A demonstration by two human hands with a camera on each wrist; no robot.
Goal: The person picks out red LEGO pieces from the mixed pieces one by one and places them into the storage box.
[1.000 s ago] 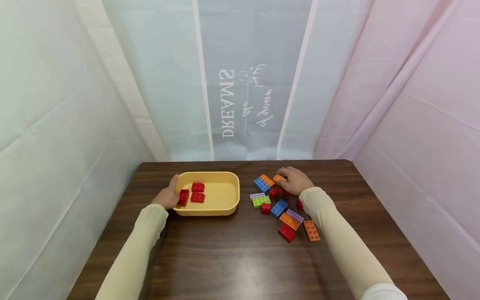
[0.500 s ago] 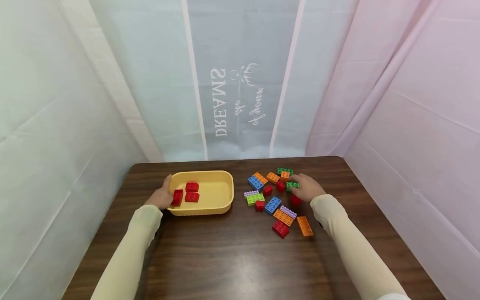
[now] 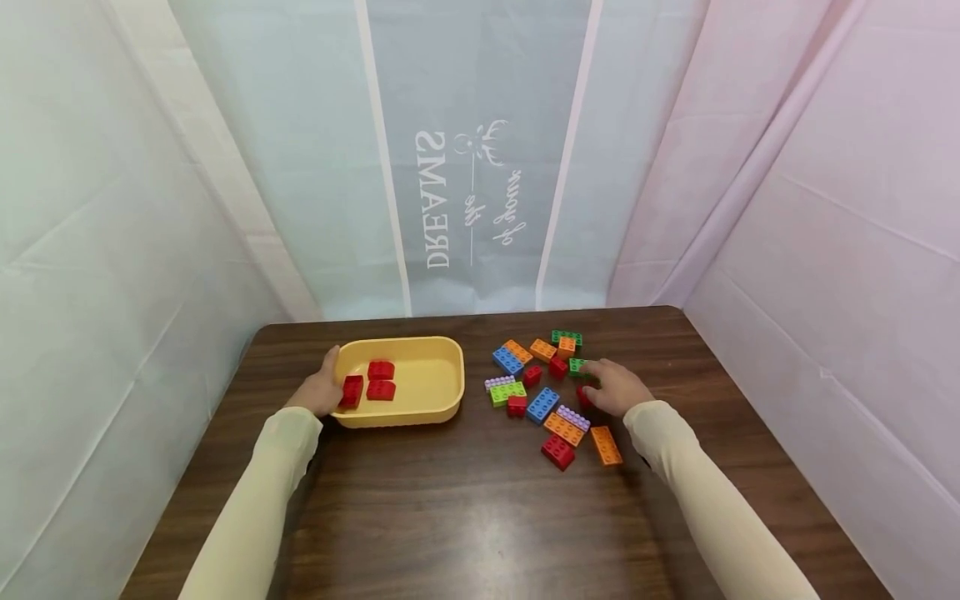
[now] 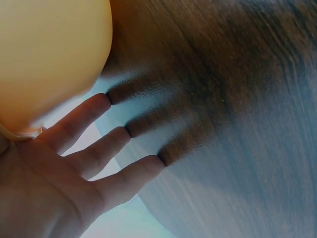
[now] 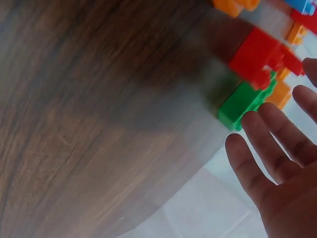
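Observation:
My left hand (image 3: 318,392) holds the left rim of a yellow plastic tray (image 3: 457,367), with the thumb over the edge. In the left wrist view, several fingers (image 4: 101,153) extend outside the tray wall (image 4: 54,54), their tips near the tabletop. Three red toy bricks (image 3: 380,390) lie at the tray's left side. My right hand (image 3: 615,388) reaches over the right edge of the brick pile, fingers extended and apart. A red brick (image 3: 583,397), partly hidden, lies under its fingers, beside a green brick (image 3: 577,367). Nothing shows gripped in the right wrist view.
Loose bricks spread over the dark wooden table (image 3: 420,508) right of the tray: a blue brick (image 3: 542,405), a lime brick (image 3: 507,393), an orange brick (image 3: 606,446) and a red brick (image 3: 558,452) nearest the front. A printed curtain (image 3: 472,275) hangs beyond the far edge.
My right hand has drawn back from the far orange and green bricks toward the red brick at the right, baring those bricks. The left hand stays at the tray; the head view has shifted slightly.

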